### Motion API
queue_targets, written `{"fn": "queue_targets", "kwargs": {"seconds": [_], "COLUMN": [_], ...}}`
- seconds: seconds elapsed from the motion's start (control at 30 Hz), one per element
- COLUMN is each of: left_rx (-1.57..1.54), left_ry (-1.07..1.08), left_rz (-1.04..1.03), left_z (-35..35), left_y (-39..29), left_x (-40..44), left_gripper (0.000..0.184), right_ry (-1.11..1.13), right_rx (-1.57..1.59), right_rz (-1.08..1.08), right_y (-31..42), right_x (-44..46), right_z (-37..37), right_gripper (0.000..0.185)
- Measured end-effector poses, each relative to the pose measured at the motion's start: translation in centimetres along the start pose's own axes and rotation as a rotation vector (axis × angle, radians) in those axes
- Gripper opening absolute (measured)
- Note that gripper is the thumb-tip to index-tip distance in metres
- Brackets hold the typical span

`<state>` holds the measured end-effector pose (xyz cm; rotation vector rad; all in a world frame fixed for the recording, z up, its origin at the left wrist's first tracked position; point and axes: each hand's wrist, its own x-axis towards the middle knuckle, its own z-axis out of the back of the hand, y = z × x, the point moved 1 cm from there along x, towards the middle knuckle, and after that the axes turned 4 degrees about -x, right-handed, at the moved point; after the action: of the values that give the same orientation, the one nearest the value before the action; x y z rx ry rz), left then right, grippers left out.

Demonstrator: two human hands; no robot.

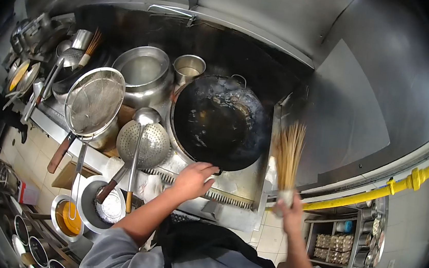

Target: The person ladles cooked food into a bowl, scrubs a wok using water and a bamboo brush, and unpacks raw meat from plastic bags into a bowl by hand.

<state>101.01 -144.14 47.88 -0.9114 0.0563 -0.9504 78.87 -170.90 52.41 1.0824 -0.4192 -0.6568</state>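
Observation:
A black wok [220,129] with dark liquid sits on the stove. At its near edge, by the small handle, lies my left hand [194,181], its fingers bent over the rim area; whether it grips the handle is hard to see. To the right of the wok, my right hand [289,211] is closed around the wrapped base of a bamboo brush [288,159], whose bristles point up and away from me. Left of the wok rest a perforated skimmer [154,146] and a metal ladle [147,115].
A round mesh strainer [94,103], a large pot [142,67] and a small pot [189,66] stand left of the wok. Bowls, one with orange liquid [68,218], are at lower left. A yellow pipe [353,198] runs along the right. Another person [0,105] is at far left.

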Motion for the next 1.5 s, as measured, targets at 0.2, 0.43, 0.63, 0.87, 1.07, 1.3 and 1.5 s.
{"fn": "queue_targets", "kwargs": {"seconds": [0.2, 0.43, 0.63, 0.87, 1.07, 1.3, 1.5], "left_rx": [0.170, 0.206, 0.180, 0.186, 0.205, 0.202, 0.238], "left_ry": [0.021, -0.198, -0.185, -0.222, -0.203, -0.229, -0.203], "left_rz": [-0.046, -0.008, -0.067, -0.059, -0.076, -0.074, -0.091], "left_z": [-4.5, -6.1, -5.6, -6.5, -6.5, -6.5, -7.3], "left_y": [2.8, 2.7, 3.2, 3.6, 3.6, 3.4, 4.1], "left_x": [2.2, 2.8, 2.6, 3.3, 3.3, 3.5, 3.5], "left_gripper": [0.027, 0.029, 0.029, 0.028, 0.030, 0.029, 0.028], "right_ry": [0.557, 0.571, 0.752, 0.608, 0.825, 0.842, 0.778], "right_rx": [-0.633, -0.746, -0.140, -1.209, -0.719, -0.453, -0.319], "right_rz": [0.387, 0.129, -0.128, 0.259, 0.075, -0.278, 0.152], "right_y": [13.8, 8.8, 6.6, 6.3, 7.8, 8.3, 4.0], "right_x": [11.8, 25.5, 18.1, 28.9, 22.2, 26.4, 21.0], "right_z": [0.1, -26.4, -23.6, -25.1, -22.9, -24.9, -24.4], "right_gripper": [0.062, 0.044, 0.062, 0.059, 0.057, 0.054, 0.061]}}
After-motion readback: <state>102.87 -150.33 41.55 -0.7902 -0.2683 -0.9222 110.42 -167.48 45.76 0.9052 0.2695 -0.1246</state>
